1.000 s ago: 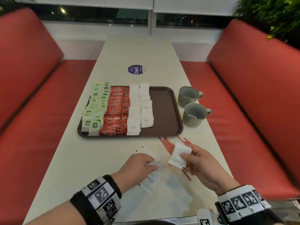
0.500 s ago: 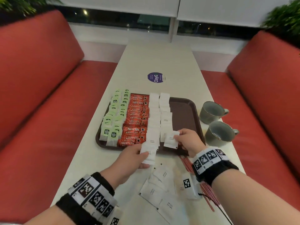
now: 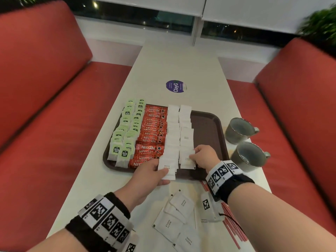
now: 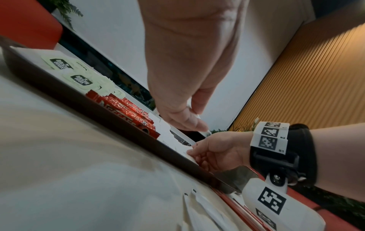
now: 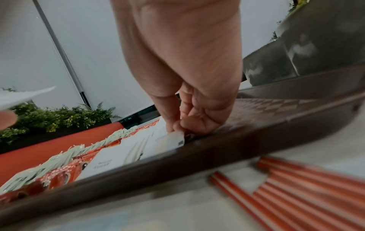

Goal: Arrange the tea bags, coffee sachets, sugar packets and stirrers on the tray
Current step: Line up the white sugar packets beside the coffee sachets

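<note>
You are sitting at a long pale table (image 3: pixel 181 66) running up the middle of the head view between two red benches (image 3: pixel 41 88), with a dark window across the top. The brown tray (image 3: pixel 209 128) is lying in the middle of the frame, already holding rows of green tea bags (image 3: pixel 125 135), red coffee sachets (image 3: pixel 152 131) and white sugar packets (image 3: pixel 172 135). Your left hand (image 3: pixel 151 176) is pinching one sugar packet (image 3: pixel 166 170) at the near end of the left white row, its long side running up the frame in line with that row. Your right hand (image 3: pixel 203 156) is pinching a second packet (image 3: pixel 187 160) at the near end of the right white row, just right of the first, thumb on top as the right wrist view shows. Both packets are hanging just at the tray's near rim, so the move is turning on a short drop up-frame onto the row ends, each hand nearer its own row. More loose packets (image 3: pixel 174 220) are waiting at the bottom centre, and red stirrers (image 3: pixel 231 222) are lying at the lower right, largely covered by your right forearm. Two grey cups (image 3: pixel 243 142) are standing right of the tray. Whether either packet is already touching the row beneath is hard to judge, and your left fingertips are hidden under the packet.
</note>
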A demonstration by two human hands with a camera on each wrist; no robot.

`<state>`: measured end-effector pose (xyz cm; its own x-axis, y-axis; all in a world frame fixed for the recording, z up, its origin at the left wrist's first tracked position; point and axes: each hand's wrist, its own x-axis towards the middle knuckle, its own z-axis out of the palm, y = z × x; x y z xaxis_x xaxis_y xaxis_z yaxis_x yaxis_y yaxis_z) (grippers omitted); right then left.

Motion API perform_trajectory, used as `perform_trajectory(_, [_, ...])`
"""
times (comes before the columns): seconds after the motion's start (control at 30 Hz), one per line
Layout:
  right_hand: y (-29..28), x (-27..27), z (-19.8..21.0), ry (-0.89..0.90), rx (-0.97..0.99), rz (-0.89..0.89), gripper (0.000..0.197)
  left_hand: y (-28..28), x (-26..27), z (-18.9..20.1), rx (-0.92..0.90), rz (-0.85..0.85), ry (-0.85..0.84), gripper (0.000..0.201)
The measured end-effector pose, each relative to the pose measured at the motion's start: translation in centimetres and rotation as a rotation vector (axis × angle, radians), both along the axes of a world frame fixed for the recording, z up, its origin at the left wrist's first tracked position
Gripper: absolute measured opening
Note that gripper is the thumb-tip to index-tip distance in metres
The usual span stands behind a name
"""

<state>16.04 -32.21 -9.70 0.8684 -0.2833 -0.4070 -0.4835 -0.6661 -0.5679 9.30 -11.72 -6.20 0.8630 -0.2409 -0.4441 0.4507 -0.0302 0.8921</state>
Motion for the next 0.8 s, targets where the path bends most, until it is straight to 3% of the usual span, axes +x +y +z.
perform_trajectory(0.2, [-0.1,-1.2,1.5,-0.134,0.055,-0.063,0.006,-0.3,0.0,-0.3,0.015,-0.014,0.009,0.032])
perform_trajectory(0.3, [1.2,-3.7,4.1,-0.222,0.272,-0.004,0.016,-0.6,0.1,-0.4,0.018,-0.021,0.011,0.034])
perform_trajectory(0.4, [2.9,-6.5,5.1,-0.120,0.501,0.137,0.007,-1.3,0.2,-0.5,0.040,-0.049,-0.032,0.035])
perform_trajectory(0.6, [1.3,-5.7,3.9,-0.220,0.352,-0.043,0.012,-1.8,1.3,-0.3,0.318,-0.081,-0.215,0.023])
perform_trajectory(0.8, [-0.2,-3.3,3.2,-0.014,0.123,0.042,0.019,-0.9,3.7,-0.3,0.611,-0.206,-0.446,0.022])
